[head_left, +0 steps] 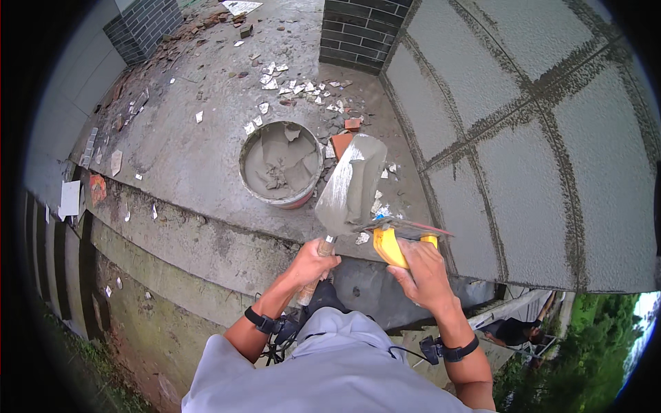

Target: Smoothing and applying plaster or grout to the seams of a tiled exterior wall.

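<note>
My left hand [311,266] is wrapped around the wooden handle of a pointed trowel [335,196], its broad blade upward and carrying a strip of wet grey mortar [357,189]. In my right hand [425,270] is a plastering trowel [390,247], gripped by its yellow handle. Its thin plate, seen nearly edge-on, lies close to the near end of the other blade; I cannot tell whether they touch. Just left of the blade stands a round bucket [301,200] with grey mortar [275,164] inside.
On the right rises a grey plastered wall [523,175] crossed by dark joint lines. Broken tile pieces [296,88] and red brick bits [352,124] litter the concrete floor. Steps [186,237] drop toward me. A dark brick pillar [361,31] stands ahead. Another person [515,332] is at lower right.
</note>
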A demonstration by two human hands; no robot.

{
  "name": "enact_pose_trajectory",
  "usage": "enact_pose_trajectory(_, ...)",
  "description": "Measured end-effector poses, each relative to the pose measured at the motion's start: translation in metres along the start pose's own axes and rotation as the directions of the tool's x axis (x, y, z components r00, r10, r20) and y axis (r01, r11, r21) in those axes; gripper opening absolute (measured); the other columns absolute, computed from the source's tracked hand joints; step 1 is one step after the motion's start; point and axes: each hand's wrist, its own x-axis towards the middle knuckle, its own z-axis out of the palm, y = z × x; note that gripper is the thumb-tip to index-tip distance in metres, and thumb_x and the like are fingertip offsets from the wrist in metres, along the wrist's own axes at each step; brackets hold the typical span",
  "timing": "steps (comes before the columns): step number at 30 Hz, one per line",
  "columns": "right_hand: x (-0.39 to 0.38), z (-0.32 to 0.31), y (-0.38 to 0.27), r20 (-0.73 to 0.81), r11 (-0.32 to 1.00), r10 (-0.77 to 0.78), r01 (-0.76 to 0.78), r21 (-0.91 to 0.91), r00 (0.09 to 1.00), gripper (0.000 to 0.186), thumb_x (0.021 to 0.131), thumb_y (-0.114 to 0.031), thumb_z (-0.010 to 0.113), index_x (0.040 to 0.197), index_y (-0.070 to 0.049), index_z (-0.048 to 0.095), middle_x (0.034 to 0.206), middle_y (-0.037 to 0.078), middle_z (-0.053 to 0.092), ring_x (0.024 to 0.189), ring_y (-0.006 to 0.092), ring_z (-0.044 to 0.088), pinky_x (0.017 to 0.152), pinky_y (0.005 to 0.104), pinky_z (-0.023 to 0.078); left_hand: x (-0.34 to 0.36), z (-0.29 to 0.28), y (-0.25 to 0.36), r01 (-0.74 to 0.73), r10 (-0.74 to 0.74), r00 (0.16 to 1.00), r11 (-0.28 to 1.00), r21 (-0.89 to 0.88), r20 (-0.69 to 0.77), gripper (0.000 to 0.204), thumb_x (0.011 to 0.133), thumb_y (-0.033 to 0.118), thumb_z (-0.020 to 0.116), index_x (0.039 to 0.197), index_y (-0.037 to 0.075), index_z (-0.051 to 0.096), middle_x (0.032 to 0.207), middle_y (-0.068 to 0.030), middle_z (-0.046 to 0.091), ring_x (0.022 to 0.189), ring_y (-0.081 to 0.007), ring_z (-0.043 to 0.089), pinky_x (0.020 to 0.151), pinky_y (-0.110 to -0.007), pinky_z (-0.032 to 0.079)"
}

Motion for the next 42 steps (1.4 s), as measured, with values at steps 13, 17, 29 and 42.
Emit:
enact_pose_trajectory(13, 0.161, 0.122, -0.004, 0.123, 0.971, -0.236, 0.229, 0.068, 0.964, 0.046, 0.086, -0.021, 0.07, 0.123, 0.003, 0.055, 0.094, 0.017, 0.062, 0.084, 0.0361, 0.059, 0.076, 0.0426, 0.046, -0.057, -0.066, -0.071, -0.143, 0.187, 0.929, 0.977, 0.156, -0.319, 0.03, 0.081, 0.009, 0.068, 0.108, 0.0, 0.059, 0.074, -0.0016, 0.058, 0.06, -0.0087, 0.052, 0.054, -0.029, 0.044)
enact_pose_trajectory(17, 0.236, 0.183, 0.042, 0.243, 0.885, 0.148, -0.238, 0.4, 0.959, 0.036, 0.095, -0.027, 0.06, 0.115, 0.004, 0.058, 0.08, 0.01, 0.062, 0.069, 0.0265, 0.059, 0.066, 0.0383, 0.047, -0.082, -0.081, -0.079, -0.01, 0.089, 0.898, 0.983, 0.181, -0.43, 0.023, 0.081, 0.009, 0.067, 0.1, 0.0, 0.058, 0.072, -0.0015, 0.056, 0.059, -0.0087, 0.051, 0.053, -0.029, 0.044)
enact_pose_trajectory(29, 0.173, 0.217, 0.087, 0.492, 0.633, 0.5, -0.689, 0.354, 0.713, 0.047, 0.098, -0.041, 0.054, 0.092, 0.005, 0.063, 0.073, 0.01, 0.065, 0.054, 0.0141, 0.06, 0.057, 0.0331, 0.047, -0.083, -0.143, -0.016, 0.002, 0.083, 0.751, 0.992, 0.127, -0.655, 0.035, 0.082, 0.011, 0.068, 0.109, 0.003, 0.048, 0.073, -0.0047, 0.054, 0.057, -0.0138, 0.054, 0.052, -0.031, 0.046)
enact_pose_trajectory(42, -0.058, 0.089, 0.162, 0.069, 0.582, 0.804, -0.806, 0.107, 0.59, 0.04, 0.096, -0.036, 0.056, 0.105, 0.003, 0.064, 0.088, 0.029, 0.066, 0.087, 0.0459, 0.064, 0.074, 0.049, 0.047, 0.007, -0.225, 0.138, 0.138, 0.381, 0.925, -0.32, 0.937, -0.006, 0.014, 0.075, 0.007, 0.064, 0.087, 0.003, 0.06, 0.078, -0.0195, 0.067, 0.074, -0.0378, 0.067, 0.065, -0.047, 0.052)
